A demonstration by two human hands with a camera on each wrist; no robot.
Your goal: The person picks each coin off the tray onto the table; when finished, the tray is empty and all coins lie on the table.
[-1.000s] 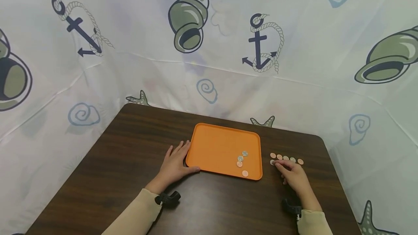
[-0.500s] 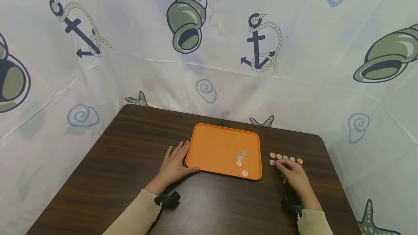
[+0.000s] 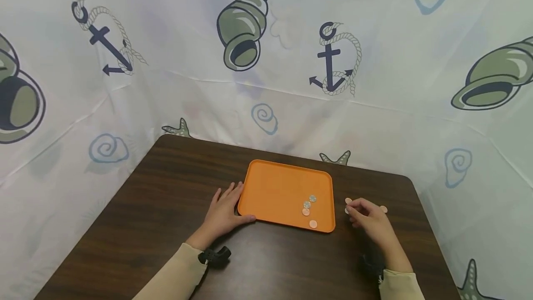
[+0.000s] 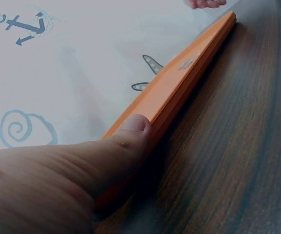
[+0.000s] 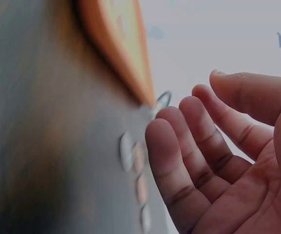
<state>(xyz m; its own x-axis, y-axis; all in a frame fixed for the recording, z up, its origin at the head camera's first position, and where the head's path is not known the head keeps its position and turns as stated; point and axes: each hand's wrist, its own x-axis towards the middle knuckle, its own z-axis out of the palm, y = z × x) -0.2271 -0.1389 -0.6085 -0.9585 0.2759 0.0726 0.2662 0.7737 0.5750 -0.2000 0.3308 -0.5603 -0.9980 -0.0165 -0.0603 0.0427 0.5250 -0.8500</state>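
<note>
An orange tray (image 3: 279,189) lies in the middle of a dark wooden table (image 3: 166,198). Several coins (image 3: 306,204) sit in its near right corner. My left hand (image 3: 226,205) lies flat beside the tray's left edge, and its thumb (image 4: 125,141) presses the tray's rim (image 4: 189,73). My right hand (image 3: 366,214) hovers just right of the tray over a row of coins (image 3: 348,201), hiding most of them. Its fingers (image 5: 179,146) are loosely curled, with the thumb held apart. A silver coin (image 5: 162,101) shows at the fingertips, and more coins (image 5: 126,151) lie below.
A white curtain printed with anchors and shells (image 3: 241,27) closes in the table at the back and on both sides. The table's rounded right corner (image 3: 410,182) is close to the coins. A dark band (image 3: 214,254) sits on each wrist.
My right hand has lifted off the table and shifted over the row of coins, hiding most of them. The left hand and the tray have not moved.
</note>
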